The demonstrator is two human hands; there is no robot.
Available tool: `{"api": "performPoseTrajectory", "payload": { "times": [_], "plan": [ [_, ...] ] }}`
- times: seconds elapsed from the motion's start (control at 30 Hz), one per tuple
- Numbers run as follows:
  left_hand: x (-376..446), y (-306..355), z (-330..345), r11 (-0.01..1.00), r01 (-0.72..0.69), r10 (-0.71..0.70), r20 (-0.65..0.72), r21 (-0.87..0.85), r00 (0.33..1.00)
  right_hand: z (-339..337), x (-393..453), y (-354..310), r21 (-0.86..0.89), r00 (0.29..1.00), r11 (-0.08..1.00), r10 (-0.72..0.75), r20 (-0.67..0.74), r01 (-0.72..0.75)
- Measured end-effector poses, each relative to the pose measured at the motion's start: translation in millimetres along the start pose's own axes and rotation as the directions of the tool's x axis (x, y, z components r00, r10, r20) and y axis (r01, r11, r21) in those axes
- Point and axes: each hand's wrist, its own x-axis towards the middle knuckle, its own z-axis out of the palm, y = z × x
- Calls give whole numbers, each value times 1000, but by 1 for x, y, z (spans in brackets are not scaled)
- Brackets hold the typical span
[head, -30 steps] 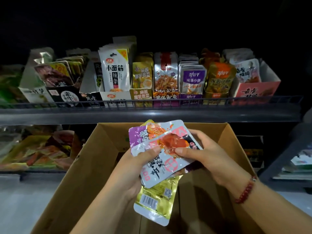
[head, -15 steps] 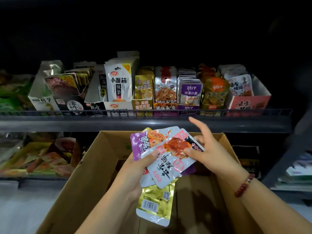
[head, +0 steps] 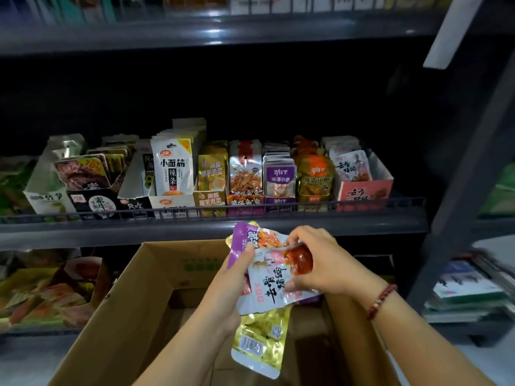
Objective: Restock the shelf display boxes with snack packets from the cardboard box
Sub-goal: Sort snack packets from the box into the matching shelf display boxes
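Observation:
My left hand (head: pixel 232 285) grips a fanned stack of snack packets above the open cardboard box (head: pixel 131 296): a purple packet (head: pixel 245 238) at the back, a white and pink packet (head: pixel 271 285) in front, a gold packet (head: pixel 260 341) hanging below. My right hand (head: pixel 320 260) pinches the top right of the white and pink packet, fingers curled over its edge. A row of display boxes full of packets stands on the shelf (head: pixel 211 227) just above the hands, among them a pink display box (head: pixel 365 190) at the right end.
A wire rail (head: pixel 195 211) runs along the shelf front. A lower shelf at left holds loose packets (head: pixel 41 293). Another rack with stacked goods (head: pixel 468 288) stands at right. An upper shelf (head: pixel 211 32) spans the top.
The view has tilted upward, showing the upper shelf. My right hand has closed from a pointing finger to pinching the top of the white and pink packet. The stack sits slightly higher.

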Motion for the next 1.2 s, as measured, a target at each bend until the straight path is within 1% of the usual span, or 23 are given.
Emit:
{"api": "performPoseTrajectory", "payload": {
  "times": [0.07, 0.1, 0.17, 0.27, 0.37, 0.47, 0.53, 0.57, 0.67, 0.7, 0.8, 0.87, 0.93, 1.0, 1.03, 1.07, 1.2],
  "plan": [
    [3, 3, 7, 996, 63, -63, -1, -55, 998, -8, -3, 2, 72, 997, 995, 74, -31, -71],
    [4, 5, 10, 995, 67, -67, 3, -79, 998, -12, -4, 3, 107, 992, 989, 109, -65, -101],
    [8, 9, 16, 994, 46, -48, -13, -103, 999, -16, -3, 8, 153, 973, 977, 175, -154, -151],
    [15, 14, 25, 994, 31, -35, -34, -106, 999, -19, 0, 17, 246, 924, 946, 275, -267, -210],
    [23, 20, 32, 997, 14, -17, -31, -72, 999, -23, 3, 24, 408, 882, 881, 373, -287, -240],
    [29, 22, 35, 1000, -12, 12, -21, -27, 1000, -29, 6, 30, 499, 846, 831, 434, -309, -245],
    [33, 23, 37, 999, -32, 32, -21, -1, 999, -33, 8, 34, 582, 826, 781, 470, -310, -226],
    [35, 23, 38, 999, -43, 43, -25, 8, 999, -35, 10, 36, 643, 823, 738, 486, -295, -205],
    [41, 22, 42, 997, -81, 82, -62, 20, 995, -41, 17, 37, 804, 846, 588, 470, -251, -88],
    [44, 22, 44, 995, -96, 98, -75, 19, 992, -42, 21, 39, 815, 852, 576, 456, -257, -63],
    [55, 23, 53, 987, -161, 163, -136, 28, 977, -48, 39, 43, 806, 860, 590, 432, -271, -43],
    [63, 25, 57, 978, -206, 208, -198, 29, 958, -55, 50, 45, 835, 866, 549, 433, -251, -33],
    [71, 26, 59, 972, -234, 233, -240, 22, 942, -69, 60, 50, 855, 857, 519, 443, -263, -7],
    [78, 25, 60, 967, -255, 250, -263, 16, 932, -87, 67, 56, 869, 832, 492, 460, -311, 53],
    [81, 25, 60, 964, -265, 260, -272, 18, 927, -98, 70, 59, 860, 819, 505, 460, -344, 77],
    [83, 24, 60, 961, -274, 270, -280, 25, 921, -108, 73, 63, 834, 804, 545, 457, -381, 85],
    [93, 20, 62, 953, -297, 302, -290, 60, 908, -142, 88, 84, 677, 730, 734, 432, -529, 56]
  ]
}}
